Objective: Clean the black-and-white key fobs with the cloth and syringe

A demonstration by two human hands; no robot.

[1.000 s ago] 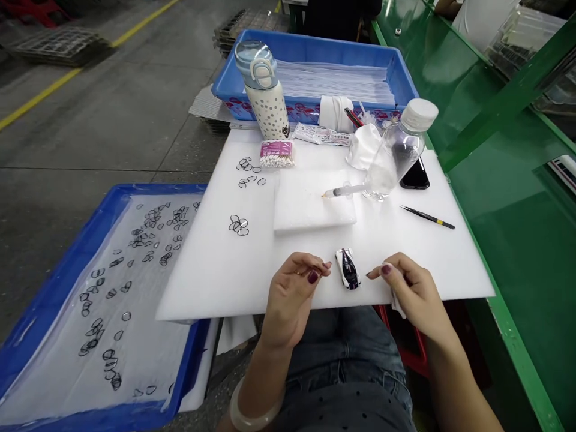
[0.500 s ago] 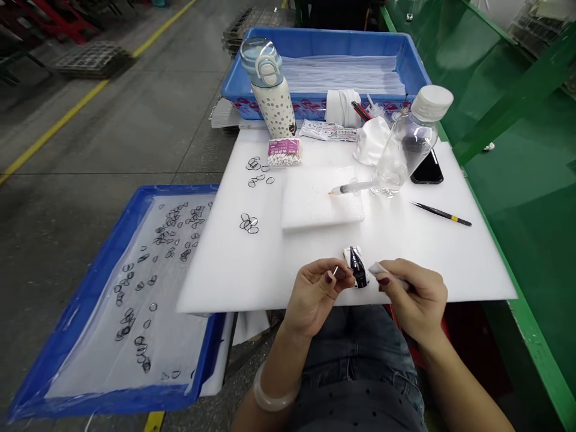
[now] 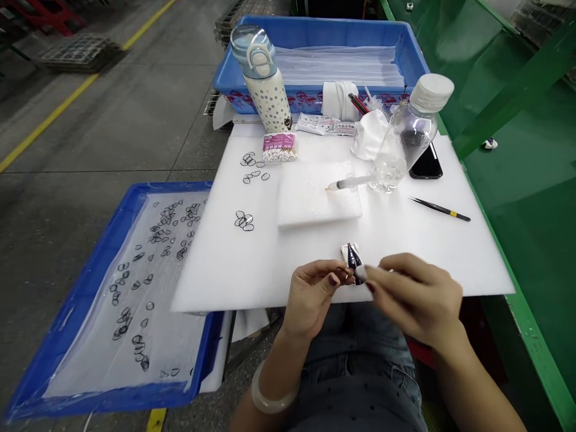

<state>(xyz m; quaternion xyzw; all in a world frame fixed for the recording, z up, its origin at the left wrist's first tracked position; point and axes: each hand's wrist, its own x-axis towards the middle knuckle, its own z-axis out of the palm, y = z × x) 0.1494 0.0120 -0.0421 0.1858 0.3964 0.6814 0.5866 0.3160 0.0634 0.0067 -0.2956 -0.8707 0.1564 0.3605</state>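
A small white and dark purple toy car (image 3: 351, 255) lies near the front edge of the white foam board (image 3: 288, 264). My left hand (image 3: 315, 294) pinches the car's near end between thumb and fingers. My right hand (image 3: 416, 297) holds a small white cloth or swab and presses its tip against the car's near end. Both hands meet at the car, and its rear part is hidden by my fingers.
On the board lie a foam pad (image 3: 317, 195), a syringe (image 3: 348, 182), a clear bottle (image 3: 407, 135), tweezers (image 3: 440, 209), a phone (image 3: 426, 165), a swab pack (image 3: 279, 147) and black rings (image 3: 243, 221). A dotted flask (image 3: 265, 81) and blue crate (image 3: 324, 57) stand behind. A blue tray (image 3: 112, 300) of rings sits left.
My hands were apart on either side of the car. They have closed in: the left hand now grips the car and the right hand has brought the white wipe onto it.
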